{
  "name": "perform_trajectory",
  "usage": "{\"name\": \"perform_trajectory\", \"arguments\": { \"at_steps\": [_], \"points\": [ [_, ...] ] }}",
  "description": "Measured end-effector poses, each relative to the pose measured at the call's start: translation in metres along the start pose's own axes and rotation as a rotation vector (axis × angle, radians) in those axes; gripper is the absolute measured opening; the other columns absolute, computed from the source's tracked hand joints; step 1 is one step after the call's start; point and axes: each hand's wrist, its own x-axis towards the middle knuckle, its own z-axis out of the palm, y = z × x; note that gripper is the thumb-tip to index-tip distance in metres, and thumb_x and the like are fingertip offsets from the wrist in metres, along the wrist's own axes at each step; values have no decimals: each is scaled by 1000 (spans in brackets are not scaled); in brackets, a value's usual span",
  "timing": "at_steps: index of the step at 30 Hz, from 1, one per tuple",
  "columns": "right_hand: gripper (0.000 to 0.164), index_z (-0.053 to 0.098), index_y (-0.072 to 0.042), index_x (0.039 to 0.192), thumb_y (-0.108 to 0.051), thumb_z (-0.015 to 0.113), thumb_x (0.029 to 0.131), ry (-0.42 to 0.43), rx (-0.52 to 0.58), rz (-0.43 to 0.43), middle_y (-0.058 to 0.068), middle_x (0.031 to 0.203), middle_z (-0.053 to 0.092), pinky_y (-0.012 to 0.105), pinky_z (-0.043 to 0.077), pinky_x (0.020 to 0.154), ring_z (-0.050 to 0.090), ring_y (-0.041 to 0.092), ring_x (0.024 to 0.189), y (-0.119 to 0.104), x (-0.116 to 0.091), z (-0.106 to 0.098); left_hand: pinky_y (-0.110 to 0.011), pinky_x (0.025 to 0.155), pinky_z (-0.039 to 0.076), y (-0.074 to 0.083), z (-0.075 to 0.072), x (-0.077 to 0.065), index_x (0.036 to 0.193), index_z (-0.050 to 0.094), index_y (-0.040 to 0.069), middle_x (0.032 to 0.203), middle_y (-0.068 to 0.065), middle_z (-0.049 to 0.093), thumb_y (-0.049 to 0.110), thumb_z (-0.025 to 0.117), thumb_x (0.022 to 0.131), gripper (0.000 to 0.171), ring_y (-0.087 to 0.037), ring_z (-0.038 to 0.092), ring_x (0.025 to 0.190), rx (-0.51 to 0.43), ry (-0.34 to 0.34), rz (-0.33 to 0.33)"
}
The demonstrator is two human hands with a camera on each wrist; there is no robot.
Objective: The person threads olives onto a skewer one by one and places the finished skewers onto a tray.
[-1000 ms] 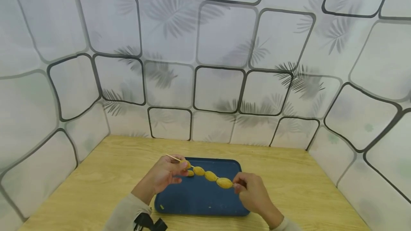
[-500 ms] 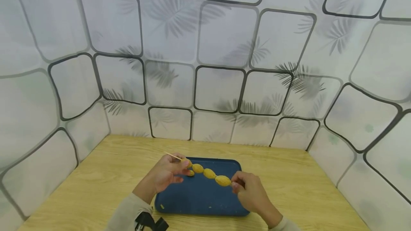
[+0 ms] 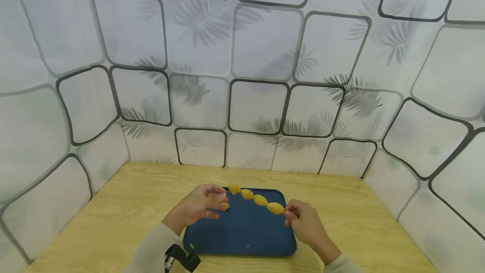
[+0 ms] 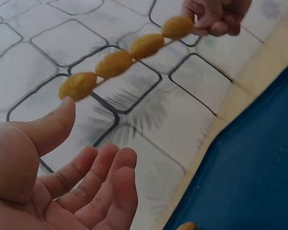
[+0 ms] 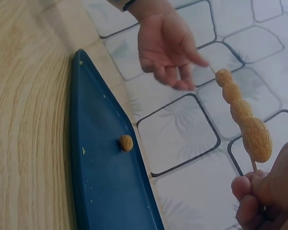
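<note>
My right hand [image 3: 305, 224] pinches one end of a thin wooden skewer threaded with several golden-brown oval food pieces [image 3: 260, 199], held slantwise above the blue tray [image 3: 242, 233]. In the right wrist view the thumb and fingers of that hand [image 5: 273, 194] grip the stick just below the largest piece [image 5: 257, 140]. My left hand [image 3: 204, 203] is apart from the stick's middle, fingers loosely spread, palm up. In the left wrist view its thumb [image 4: 62, 122] reaches right to the end piece [image 4: 78, 86], with nothing between thumb and fingers.
One loose brown oval piece [image 5: 126, 143] lies on the tray near its far edge, partly behind my left hand in the head view. Small crumbs dot the tray. Under it is a wood-grain table [image 3: 352, 222], with a patterned curtain wall [image 3: 257, 104] behind.
My left hand has let go of the skewer's far end. My right hand has moved the skewer right and slightly up, away from the left fingers.
</note>
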Motion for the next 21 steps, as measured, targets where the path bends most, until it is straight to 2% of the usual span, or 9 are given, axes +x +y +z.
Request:
{"name": "perform_trajectory", "arguments": {
  "at_steps": [3, 5, 7, 10, 12, 14, 17, 19, 21],
  "points": [
    [21, 58, -6, 75, 8, 57, 91, 4, -1, 11, 1, 61, 57, 23, 37, 47, 56, 21, 57, 4, 1, -1, -37, 70, 56, -11, 0, 13, 123, 54, -4, 112, -15, 63, 24, 64, 96, 39, -34, 64, 101, 125, 84, -15],
    [22, 58, -7, 75, 8, 57, 91, 5, 2, 15, 1, 61, 57, 23, 35, 46, 56, 19, 57, 7, 2, -2, -38, 68, 56, -18, 1, 21, 123, 56, -3, 112, -14, 64, 23, 66, 95, 40, -33, 66, 95, 236, 149, -34],
    [22, 58, -7, 75, 8, 57, 91, 3, 6, 22, 2, 61, 58, 23, 35, 46, 55, 18, 56, 9, 3, -2, -37, 64, 56, -25, 3, 29, 126, 56, -2, 114, -16, 63, 22, 68, 93, 42, -28, 66, 89, 360, 205, -53],
    [21, 58, -6, 76, 8, 56, 91, -1, 20, 25, 2, 61, 58, 22, 34, 46, 55, 17, 56, 12, 3, -2, -37, 61, 55, -30, 7, 40, 130, 56, 2, 119, -19, 60, 21, 71, 91, 45, -23, 65, 82, 578, 255, -83],
    [21, 59, -6, 76, 8, 56, 91, 0, 27, 32, 4, 62, 58, 22, 34, 46, 54, 17, 56, 13, 3, -2, -41, 66, 55, -31, 11, 46, 131, 57, 4, 121, -20, 59, 21, 72, 90, 46, -27, 64, 88, 741, 266, -86],
    [21, 59, -6, 77, 8, 56, 91, -2, 36, 40, 5, 62, 58, 22, 34, 46, 54, 17, 56, 15, 3, -2, -46, 78, 53, -32, 16, 52, 131, 57, 5, 125, -20, 58, 21, 73, 89, 47, -33, 62, 101, 883, 269, -93],
    [20, 59, -5, 78, 7, 56, 92, -7, 46, 54, 7, 64, 59, 22, 33, 45, 53, 17, 55, 17, 3, -2, -53, 92, 46, -32, 23, 60, 129, 60, 7, 129, -18, 57, 22, 75, 87, 47, -38, 53, 118, 1037, 264, -139],
    [18, 59, -5, 79, 6, 56, 93, -13, 56, 61, 7, 64, 59, 22, 33, 45, 52, 16, 54, 18, 3, -3, -52, 94, 45, -32, 27, 64, 124, 63, 7, 128, -16, 57, 22, 76, 86, 43, -38, 52, 119, 1107, 251, -179],
    [18, 59, -5, 79, 5, 56, 94, -19, 66, 66, 6, 64, 59, 21, 33, 45, 49, 15, 53, 20, 3, -3, -49, 90, 48, -32, 29, 67, 116, 67, 7, 118, -13, 61, 21, 77, 85, 35, -35, 57, 112, 1165, 231, -210]
  ]
}}
